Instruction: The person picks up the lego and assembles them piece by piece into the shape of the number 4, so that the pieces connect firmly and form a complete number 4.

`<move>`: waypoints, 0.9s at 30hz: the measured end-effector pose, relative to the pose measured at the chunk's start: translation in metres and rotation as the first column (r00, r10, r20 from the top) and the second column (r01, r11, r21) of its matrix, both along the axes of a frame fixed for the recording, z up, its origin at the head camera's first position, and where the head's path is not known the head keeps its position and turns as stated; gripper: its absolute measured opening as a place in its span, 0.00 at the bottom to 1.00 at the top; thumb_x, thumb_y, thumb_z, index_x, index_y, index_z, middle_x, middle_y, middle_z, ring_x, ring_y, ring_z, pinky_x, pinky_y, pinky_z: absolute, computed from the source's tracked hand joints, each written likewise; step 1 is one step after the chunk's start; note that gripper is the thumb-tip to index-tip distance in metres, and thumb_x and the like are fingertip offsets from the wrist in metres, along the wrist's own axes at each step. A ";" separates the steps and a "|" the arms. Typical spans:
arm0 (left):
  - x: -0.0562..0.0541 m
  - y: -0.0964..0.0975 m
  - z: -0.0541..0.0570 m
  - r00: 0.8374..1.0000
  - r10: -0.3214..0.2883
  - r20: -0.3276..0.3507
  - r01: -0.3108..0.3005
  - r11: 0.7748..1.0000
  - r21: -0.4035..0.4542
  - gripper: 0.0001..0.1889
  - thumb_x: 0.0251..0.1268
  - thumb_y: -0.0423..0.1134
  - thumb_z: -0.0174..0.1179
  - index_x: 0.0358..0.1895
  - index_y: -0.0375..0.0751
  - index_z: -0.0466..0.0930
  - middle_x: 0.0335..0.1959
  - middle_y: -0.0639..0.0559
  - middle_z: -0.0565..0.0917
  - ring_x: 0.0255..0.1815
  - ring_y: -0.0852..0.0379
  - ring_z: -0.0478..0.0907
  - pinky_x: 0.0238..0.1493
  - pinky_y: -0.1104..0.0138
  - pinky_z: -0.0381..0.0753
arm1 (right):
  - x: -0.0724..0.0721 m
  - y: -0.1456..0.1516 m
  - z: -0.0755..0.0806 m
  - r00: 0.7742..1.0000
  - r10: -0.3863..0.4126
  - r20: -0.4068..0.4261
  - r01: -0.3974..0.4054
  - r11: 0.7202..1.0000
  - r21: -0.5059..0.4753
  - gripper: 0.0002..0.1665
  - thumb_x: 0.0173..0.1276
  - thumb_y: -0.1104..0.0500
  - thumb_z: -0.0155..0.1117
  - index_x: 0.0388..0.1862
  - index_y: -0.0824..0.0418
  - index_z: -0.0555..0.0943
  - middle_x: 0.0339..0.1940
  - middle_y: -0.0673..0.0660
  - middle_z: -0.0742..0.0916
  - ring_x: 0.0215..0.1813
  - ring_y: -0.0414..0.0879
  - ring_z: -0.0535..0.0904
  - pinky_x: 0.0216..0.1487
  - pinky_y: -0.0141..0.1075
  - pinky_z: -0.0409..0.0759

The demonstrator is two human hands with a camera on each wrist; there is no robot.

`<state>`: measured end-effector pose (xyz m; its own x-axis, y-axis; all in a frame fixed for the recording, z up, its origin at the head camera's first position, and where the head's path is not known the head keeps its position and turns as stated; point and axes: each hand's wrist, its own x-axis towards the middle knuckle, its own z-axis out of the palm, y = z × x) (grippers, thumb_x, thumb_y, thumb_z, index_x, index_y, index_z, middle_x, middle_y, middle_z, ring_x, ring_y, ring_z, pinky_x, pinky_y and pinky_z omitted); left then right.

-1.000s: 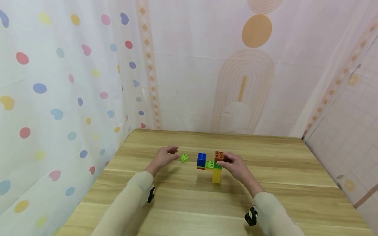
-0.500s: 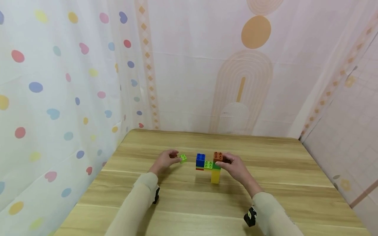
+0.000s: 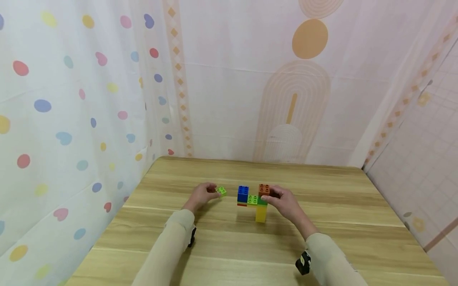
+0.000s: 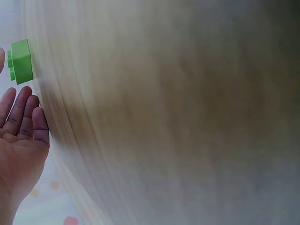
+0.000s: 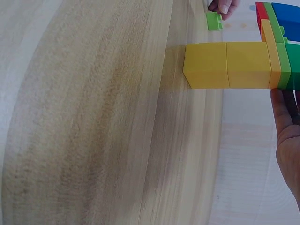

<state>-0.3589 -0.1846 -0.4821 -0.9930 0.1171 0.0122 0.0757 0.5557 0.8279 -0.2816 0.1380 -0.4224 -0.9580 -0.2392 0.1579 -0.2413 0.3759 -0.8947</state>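
Note:
On the table lies a small light green brick (image 3: 221,191), studs up. My left hand (image 3: 202,195) is right beside it, thumb overlapping its near edge in the head view. In the left wrist view, the straight fingers (image 4: 18,112) stop just short of this brick (image 4: 21,62). My right hand (image 3: 284,201) grips a brick model around its upper right, thumb in front and fingers behind. The model has a yellow column (image 3: 261,214), a green brick with a brown brick (image 3: 264,188) on top, and a light green arm (image 3: 252,199) reaching left to a blue brick (image 3: 243,193).
The wooden table (image 3: 229,254) reaches back to a patterned curtain (image 3: 229,99), with a dotted curtain (image 3: 71,115) on the left. A black wrist device (image 3: 303,263) sits under the right sleeve. Under the blue brick, the overhanging arm stays above the tabletop.
My left hand has moved slightly right and closer to the loose light green brick, its thumb coming up to the near edge. The right hand and the model stay in place.

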 end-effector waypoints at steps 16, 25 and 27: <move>-0.001 0.009 -0.001 0.999 -0.001 -0.045 -0.003 0.996 -0.093 0.18 0.61 0.36 0.70 0.52 0.31 0.82 0.43 0.45 0.83 0.44 0.50 0.78 0.47 0.56 0.78 | 0.009 -0.005 0.010 1.000 -0.002 0.008 0.002 1.000 0.010 0.22 0.69 0.56 0.68 0.59 0.64 0.81 0.47 0.56 0.85 0.44 0.47 0.77 0.48 0.40 0.78; 0.001 0.010 0.002 0.997 -0.008 -0.073 -0.001 0.993 -0.119 0.13 0.59 0.34 0.70 0.46 0.32 0.84 0.38 0.47 0.84 0.39 0.53 0.78 0.43 0.58 0.79 | -0.002 0.000 -0.001 1.000 0.009 0.012 -0.009 1.000 -0.015 0.25 0.67 0.50 0.70 0.58 0.61 0.82 0.47 0.55 0.85 0.44 0.47 0.78 0.47 0.38 0.78; 0.001 0.009 0.003 0.998 -0.006 -0.059 0.000 0.994 -0.112 0.14 0.61 0.35 0.70 0.48 0.32 0.83 0.40 0.47 0.84 0.41 0.53 0.79 0.45 0.59 0.79 | -0.002 0.000 -0.001 1.000 0.010 0.016 -0.009 1.000 -0.018 0.25 0.67 0.50 0.70 0.59 0.61 0.82 0.47 0.55 0.85 0.45 0.47 0.78 0.48 0.38 0.78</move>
<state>-0.3576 -0.1758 -0.4786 -0.9906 0.1241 0.0573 0.1244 0.6446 0.7543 -0.2836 0.1380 -0.4235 -0.9583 -0.2454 0.1467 -0.2301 0.3572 -0.9052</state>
